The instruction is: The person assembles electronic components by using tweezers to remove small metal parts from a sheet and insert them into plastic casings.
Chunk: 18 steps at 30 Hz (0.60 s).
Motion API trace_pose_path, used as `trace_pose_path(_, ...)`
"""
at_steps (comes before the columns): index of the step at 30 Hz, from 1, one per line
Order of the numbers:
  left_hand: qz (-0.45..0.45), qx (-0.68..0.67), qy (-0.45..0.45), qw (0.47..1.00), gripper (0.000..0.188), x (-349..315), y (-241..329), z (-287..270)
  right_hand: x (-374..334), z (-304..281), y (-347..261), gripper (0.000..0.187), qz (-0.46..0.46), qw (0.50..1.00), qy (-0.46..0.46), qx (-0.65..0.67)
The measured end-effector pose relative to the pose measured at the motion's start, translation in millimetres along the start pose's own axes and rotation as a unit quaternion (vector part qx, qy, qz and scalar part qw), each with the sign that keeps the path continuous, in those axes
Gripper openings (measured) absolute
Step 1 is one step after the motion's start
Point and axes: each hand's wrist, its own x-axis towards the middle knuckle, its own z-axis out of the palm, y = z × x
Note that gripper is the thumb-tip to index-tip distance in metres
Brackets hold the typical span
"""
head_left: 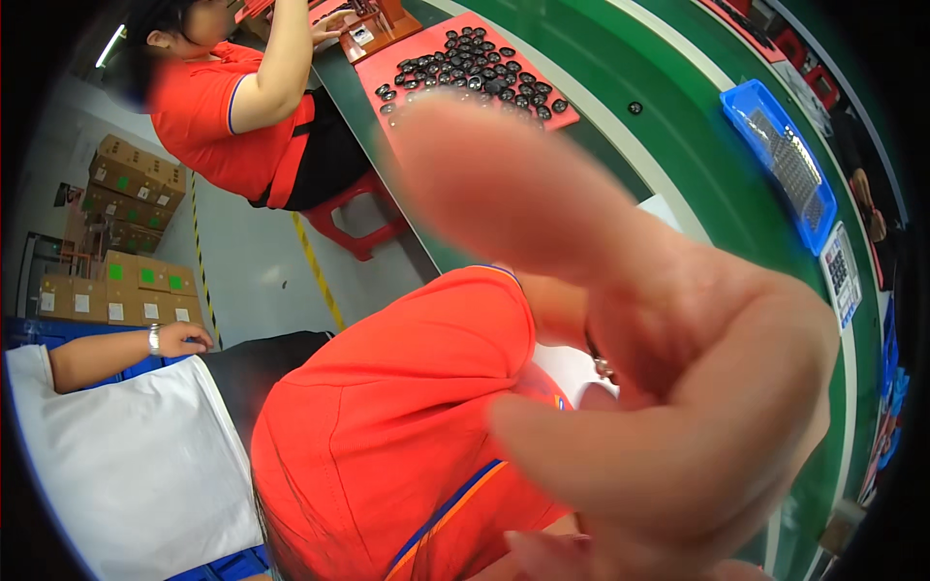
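Very close to the camera, my right hand (717, 387) fills the right half of the head view, blurred by nearness. One thick digit stretches up and to the left, and another bends below it. A gap lies between them, and I see nothing held there. Fingertips at the lower edge are partly cut off, and whose they are is unclear. Directly behind the hand is a person in a red shirt (417, 387) with blue and orange trim, partly hidden by it. A beaded bracelet (603, 368) shows beside the palm. My left hand is out of view.
Several glossy black round parts (475, 68) lie on a pink mat (557, 114) on the green table (678, 126). A blue tray (823, 208) stands at the right. Another person in red (213, 126) works at the far left. Nearby are a red stool (358, 218) and stacked cartons (136, 189).
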Motion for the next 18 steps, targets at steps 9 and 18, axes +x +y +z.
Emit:
trace_pose_path(9, -0.176, 0.156, 0.088, 0.968, 0.022, -237.8, 67.6, 15.8, 2.3, -10.1, -12.6, 0.026, 0.006, 0.998, 0.021, 0.058)
trace_pose_path(18, -0.304, 0.343, 0.162, 0.874, 0.024, 141.9, -106.2, 19.5, 5.0, 7.5, -16.0, 0.024, -0.028, 0.990, 0.055, 0.130)
